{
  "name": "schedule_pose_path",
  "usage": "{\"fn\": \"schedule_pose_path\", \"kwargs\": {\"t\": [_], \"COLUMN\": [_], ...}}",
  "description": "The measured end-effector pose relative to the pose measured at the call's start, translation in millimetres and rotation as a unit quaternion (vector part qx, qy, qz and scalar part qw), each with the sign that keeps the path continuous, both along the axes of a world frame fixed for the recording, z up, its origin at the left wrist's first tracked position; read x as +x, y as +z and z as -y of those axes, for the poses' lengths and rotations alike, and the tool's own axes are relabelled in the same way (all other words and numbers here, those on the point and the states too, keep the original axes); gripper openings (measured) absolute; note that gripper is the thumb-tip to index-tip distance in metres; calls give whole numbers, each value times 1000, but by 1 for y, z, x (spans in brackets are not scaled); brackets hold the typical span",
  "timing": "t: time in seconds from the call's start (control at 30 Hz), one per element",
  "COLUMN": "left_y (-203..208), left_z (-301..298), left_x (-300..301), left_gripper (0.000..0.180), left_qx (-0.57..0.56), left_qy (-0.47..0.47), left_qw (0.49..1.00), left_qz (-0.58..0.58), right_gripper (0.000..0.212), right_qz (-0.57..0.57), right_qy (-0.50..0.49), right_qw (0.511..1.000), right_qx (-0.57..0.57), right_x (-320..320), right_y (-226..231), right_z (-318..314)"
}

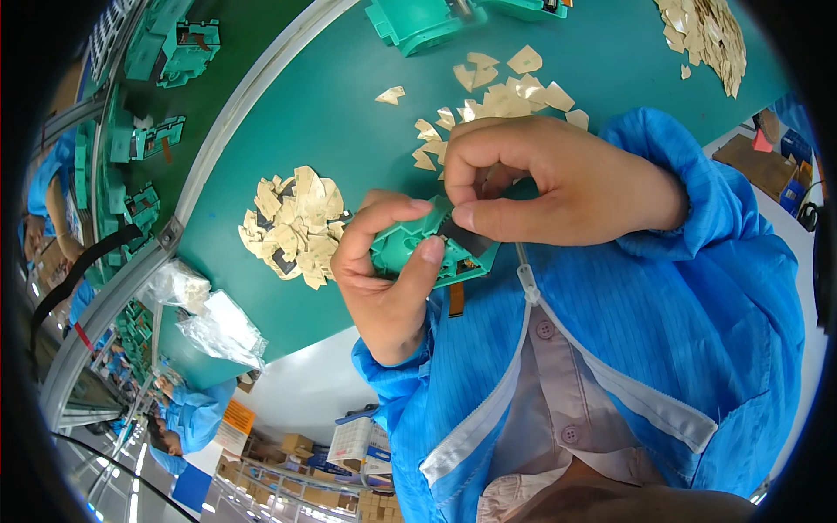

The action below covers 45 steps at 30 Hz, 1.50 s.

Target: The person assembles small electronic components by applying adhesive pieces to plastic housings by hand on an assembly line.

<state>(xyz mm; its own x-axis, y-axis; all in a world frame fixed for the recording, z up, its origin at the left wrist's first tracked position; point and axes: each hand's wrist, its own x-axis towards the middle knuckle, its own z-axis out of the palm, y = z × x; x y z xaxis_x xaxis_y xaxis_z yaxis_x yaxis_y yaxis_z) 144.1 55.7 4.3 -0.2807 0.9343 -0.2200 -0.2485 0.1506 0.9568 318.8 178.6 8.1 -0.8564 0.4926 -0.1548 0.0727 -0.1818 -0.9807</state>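
A green plastic housing [403, 247] with a black part [472, 239] on its right side is held up in front of my chest. My left hand [381, 270] grips its left side, thumb across the front and fingers curled behind. From its lower edge hangs a short orange-brown flat cable [456, 300]. My right hand [558, 185] is at the upper right of the housing, with thumb and bent forefinger pinched close to the black part. Whatever lies between those fingertips is hidden. Beyond my right hand lies a scatter of cream paper-like pieces [501, 103].
A pile of cream and dark pieces [296, 222] lies left on the green table [349, 113]; another cream heap [708, 39] is far right. More green housings [418, 24] stand at the far edge. Clear plastic bags [222, 327] lie near a metal rail [231, 122]. Other people work at left.
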Motion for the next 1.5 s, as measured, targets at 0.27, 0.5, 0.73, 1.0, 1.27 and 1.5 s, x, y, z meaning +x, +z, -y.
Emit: {"fn": "schedule_pose_path", "kwargs": {"t": [0.27,0.5,0.73,1.0,1.27,1.5], "left_y": [-23,-39,-43,-27,-23,-23], "left_z": [-3,2,-3,-11,-11,-11], "left_x": [4,-2,2,15,17,16], "left_gripper": [30,34,35,31,30,30], "left_qx": [43,55,66,39,42,39], "left_qy": [-11,-55,-51,-15,0,21], "left_qw": [988,981,978,984,986,992], "left_qz": [148,177,191,171,162,116], "right_gripper": [11,13,15,15,22,20], "right_qz": [37,26,35,32,22,-4], "right_qy": [46,32,32,21,-2,-43], "right_qw": [997,997,996,998,999,999], "right_qx": [-52,-72,-72,-53,-35,-4], "right_x": [6,10,13,14,11,10], "right_y": [4,4,1,2,3,-6], "right_z": [-9,-10,-13,-13,-8,-2]}}
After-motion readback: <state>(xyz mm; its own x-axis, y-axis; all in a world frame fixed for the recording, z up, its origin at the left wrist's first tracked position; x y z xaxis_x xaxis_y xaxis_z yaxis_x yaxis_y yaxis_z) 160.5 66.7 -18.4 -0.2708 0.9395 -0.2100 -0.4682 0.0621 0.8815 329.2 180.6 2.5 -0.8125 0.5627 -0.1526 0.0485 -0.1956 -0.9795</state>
